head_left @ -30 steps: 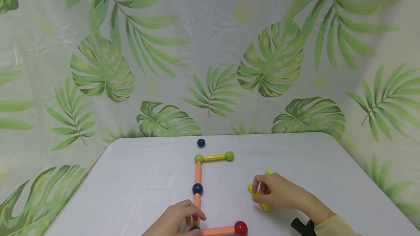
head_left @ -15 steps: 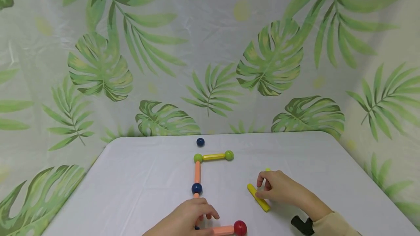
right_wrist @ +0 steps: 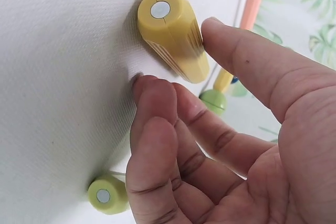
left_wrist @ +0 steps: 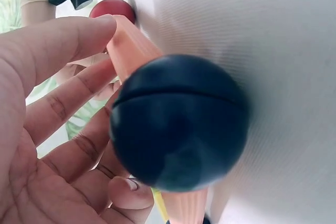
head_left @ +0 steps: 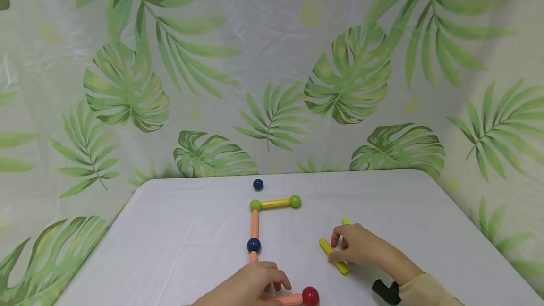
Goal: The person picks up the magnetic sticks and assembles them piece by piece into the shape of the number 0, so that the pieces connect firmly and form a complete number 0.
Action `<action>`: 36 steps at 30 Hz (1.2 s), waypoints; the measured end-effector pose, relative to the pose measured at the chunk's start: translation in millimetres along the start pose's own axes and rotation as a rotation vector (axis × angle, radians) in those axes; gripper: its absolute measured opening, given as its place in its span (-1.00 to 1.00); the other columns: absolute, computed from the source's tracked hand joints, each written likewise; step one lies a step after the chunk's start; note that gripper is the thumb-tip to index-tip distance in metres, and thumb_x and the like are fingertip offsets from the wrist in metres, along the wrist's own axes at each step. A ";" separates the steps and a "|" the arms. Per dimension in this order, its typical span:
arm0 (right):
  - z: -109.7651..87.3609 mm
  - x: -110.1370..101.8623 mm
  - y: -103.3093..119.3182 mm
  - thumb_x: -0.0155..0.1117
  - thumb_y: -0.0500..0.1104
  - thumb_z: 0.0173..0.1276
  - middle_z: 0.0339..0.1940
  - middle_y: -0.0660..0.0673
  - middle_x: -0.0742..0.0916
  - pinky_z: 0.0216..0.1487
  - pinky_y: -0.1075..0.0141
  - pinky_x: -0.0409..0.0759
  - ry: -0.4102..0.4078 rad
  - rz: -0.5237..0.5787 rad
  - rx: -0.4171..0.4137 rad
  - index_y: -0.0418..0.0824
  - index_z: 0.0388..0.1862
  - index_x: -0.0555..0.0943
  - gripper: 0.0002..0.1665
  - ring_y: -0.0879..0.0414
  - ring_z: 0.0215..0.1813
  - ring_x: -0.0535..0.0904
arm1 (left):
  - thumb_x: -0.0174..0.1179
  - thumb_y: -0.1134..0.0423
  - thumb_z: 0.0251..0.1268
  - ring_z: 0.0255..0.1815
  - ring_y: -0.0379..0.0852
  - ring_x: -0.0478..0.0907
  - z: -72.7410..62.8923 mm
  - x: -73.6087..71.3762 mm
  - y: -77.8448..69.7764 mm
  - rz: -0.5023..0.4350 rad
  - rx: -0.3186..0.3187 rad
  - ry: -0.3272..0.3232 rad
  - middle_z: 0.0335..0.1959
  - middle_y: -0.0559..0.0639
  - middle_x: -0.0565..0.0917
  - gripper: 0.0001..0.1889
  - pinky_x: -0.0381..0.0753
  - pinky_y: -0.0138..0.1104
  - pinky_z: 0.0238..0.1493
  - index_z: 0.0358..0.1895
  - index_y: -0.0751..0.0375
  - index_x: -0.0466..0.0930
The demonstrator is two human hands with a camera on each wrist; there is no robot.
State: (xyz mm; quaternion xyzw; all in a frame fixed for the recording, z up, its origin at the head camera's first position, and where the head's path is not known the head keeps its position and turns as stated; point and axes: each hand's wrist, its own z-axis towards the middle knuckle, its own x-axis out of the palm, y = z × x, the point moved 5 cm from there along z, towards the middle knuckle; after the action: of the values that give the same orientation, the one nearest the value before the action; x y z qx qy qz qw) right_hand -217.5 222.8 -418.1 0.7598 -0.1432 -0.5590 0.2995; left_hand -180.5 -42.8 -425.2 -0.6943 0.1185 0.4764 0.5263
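My left hand [head_left: 255, 284] is at the near orange magnetic stick [left_wrist: 128, 51], thumb on one side and fingers on the other. That stick runs between a red ball [head_left: 310, 296] and a dark blue ball [left_wrist: 178, 124], which the hand hides in the head view. Over a yellow magnetic stick [head_left: 333, 256] lying on the table, my right hand [head_left: 361, 247] has its thumb tip at the stick's side. The other fingers bend loosely beside it, with a gap to the stick. A yellow-green stick [right_wrist: 107, 195] lies beyond the right hand, partly hidden by it.
The joined chain continues away through another blue ball [head_left: 253, 245], an orange stick [head_left: 254, 223], a green ball [head_left: 255, 205], a yellow stick [head_left: 275, 203] and a second green ball [head_left: 295, 201]. A loose blue ball [head_left: 258, 184] lies near the far table edge.
My left hand has slid right from the near blue ball along the orange stick. The right hand has shifted slightly, bringing its thumb to the yellow stick, which stays in place.
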 end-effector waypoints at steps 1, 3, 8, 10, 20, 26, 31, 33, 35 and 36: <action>0.5 0.6 0.0 0.65 -0.08 0.27 -0.52 -0.02 0.64 -0.45 0.38 0.37 0.002 0.001 0.010 -0.15 -0.23 0.64 -0.68 0.14 -0.48 0.46 | 0.48 0.16 0.40 -0.34 -0.54 0.54 0.4 0.6 0.1 0.003 0.002 0.004 -0.19 -0.22 0.74 -0.77 0.58 -0.60 -0.24 0.04 0.11 0.80; 1.0 1.6 -0.5 0.66 -0.08 0.26 -0.52 -0.02 0.65 -0.44 0.38 0.36 0.006 0.003 0.023 -0.14 -0.24 0.64 -0.68 0.13 -0.47 0.47 | 0.46 0.13 0.42 -0.35 -0.55 0.54 2.9 8.4 12.1 0.009 0.028 0.005 -0.21 -0.25 0.73 -0.77 0.57 -0.61 -0.25 0.05 0.06 0.79; 0.8 1.7 0.3 0.64 -0.09 0.28 -0.52 -0.03 0.64 -0.45 0.39 0.34 0.014 0.021 0.020 -0.14 -0.27 0.62 -0.69 0.15 -0.49 0.45 | 0.38 0.03 0.51 -0.36 -0.57 0.54 9.0 26.2 40.7 -0.008 0.030 0.041 -0.25 -0.36 0.69 -0.77 0.58 -0.61 -0.28 0.09 -0.04 0.78; 1.0 1.9 0.9 0.63 -0.10 0.29 -0.53 -0.03 0.63 -0.46 0.39 0.33 0.015 0.027 0.020 -0.14 -0.28 0.61 -0.70 0.16 -0.50 0.44 | 0.38 0.05 0.51 -0.38 -0.55 0.53 8.7 25.1 37.7 -0.018 0.000 0.055 -0.29 -0.36 0.69 -0.79 0.59 -0.59 -0.29 0.09 -0.04 0.79; 4.7 5.7 1.2 0.56 -0.12 0.31 -0.62 0.02 0.59 -0.50 0.41 0.31 0.005 0.053 0.012 -0.16 -0.31 0.63 -0.75 0.19 -0.55 0.41 | 0.42 0.14 0.46 -0.41 -0.57 0.54 9.5 31.1 45.4 -0.021 -0.018 0.030 -0.36 -0.40 0.68 -0.84 0.59 -0.61 -0.31 0.02 -0.08 0.81; 8.7 11.2 3.9 0.52 -0.08 0.34 -0.63 0.05 0.57 -0.50 0.42 0.33 -0.014 0.102 -0.015 -0.16 -0.26 0.63 -0.76 0.19 -0.54 0.43 | 0.47 0.22 0.40 -0.43 -0.53 0.51 4.2 10.1 8.7 0.001 -0.059 0.041 -0.39 -0.35 0.67 -0.84 0.59 -0.59 -0.31 -0.01 0.02 0.83; 9.6 19.3 7.7 0.49 -0.08 0.39 -0.59 0.04 0.65 -0.50 0.39 0.41 -0.017 0.202 -0.025 -0.19 -0.20 0.62 -0.75 0.19 -0.54 0.49 | 0.47 0.24 0.39 -0.42 -0.53 0.49 1.9 3.5 -2.2 0.007 -0.083 0.060 -0.39 -0.36 0.65 -0.83 0.58 -0.59 -0.30 0.00 0.03 0.83; 9.6 23.2 8.7 0.48 -0.07 0.40 -0.59 0.03 0.67 -0.52 0.39 0.42 -0.021 0.245 -0.017 -0.20 -0.19 0.62 -0.75 0.21 -0.57 0.49 | 0.46 0.23 0.40 -0.42 -0.53 0.50 2.1 5.2 0.6 -0.001 -0.088 0.063 -0.39 -0.36 0.65 -0.83 0.58 -0.58 -0.29 0.00 0.02 0.83; 9.4 27.2 9.9 0.48 -0.07 0.41 -0.61 0.04 0.68 -0.53 0.38 0.43 -0.021 0.285 -0.005 -0.20 -0.18 0.62 -0.74 0.22 -0.59 0.49 | 0.47 0.24 0.40 -0.42 -0.51 0.50 3.3 9.7 7.3 0.013 -0.078 0.056 -0.39 -0.37 0.64 -0.83 0.58 -0.57 -0.30 -0.01 -0.01 0.83; 9.4 29.3 10.7 0.48 -0.06 0.42 -0.61 0.03 0.68 -0.53 0.38 0.43 -0.018 0.309 0.004 -0.20 -0.17 0.62 -0.74 0.22 -0.60 0.49 | 0.47 0.23 0.40 -0.42 -0.51 0.50 4.1 13.0 12.3 0.024 -0.062 0.049 -0.39 -0.37 0.64 -0.84 0.57 -0.57 -0.32 -0.01 -0.02 0.82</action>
State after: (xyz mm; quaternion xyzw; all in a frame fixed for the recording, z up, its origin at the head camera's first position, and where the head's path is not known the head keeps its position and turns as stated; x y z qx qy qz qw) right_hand -215.2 195.5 -435.8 0.7241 -0.2623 -0.5129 0.3792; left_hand -184.2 -40.1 -443.0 -0.7201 0.1249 0.4692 0.4957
